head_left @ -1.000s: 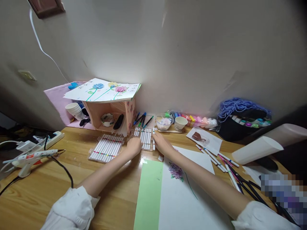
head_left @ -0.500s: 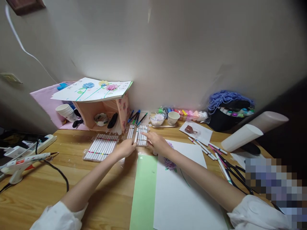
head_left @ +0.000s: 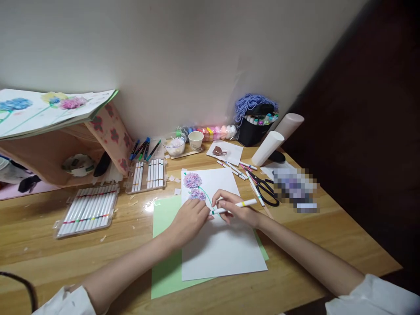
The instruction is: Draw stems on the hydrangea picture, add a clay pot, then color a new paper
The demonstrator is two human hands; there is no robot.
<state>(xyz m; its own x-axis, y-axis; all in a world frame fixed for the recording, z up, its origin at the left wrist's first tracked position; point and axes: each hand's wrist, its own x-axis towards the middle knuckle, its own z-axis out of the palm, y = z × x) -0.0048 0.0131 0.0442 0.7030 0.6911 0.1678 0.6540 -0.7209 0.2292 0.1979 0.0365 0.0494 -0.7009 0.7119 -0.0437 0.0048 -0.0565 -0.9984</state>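
Both hands had moved from the marker case (head_left: 144, 190) to the white sheet (head_left: 223, 253), where the right hand (head_left: 245, 215) gripped a marker (head_left: 247, 203), the left hand (head_left: 190, 218) met its green end (pinch indeterminable), and purple flowers (head_left: 192, 180) lay within reach.

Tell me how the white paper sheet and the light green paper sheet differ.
The white rectangular paper sheet lies on top; the light green paper sheet lies beneath, partly covered. The white sheet bears two pink-and-purple flower heads; the green sheet's visible parts show none. Both lie on the brown wooden table.
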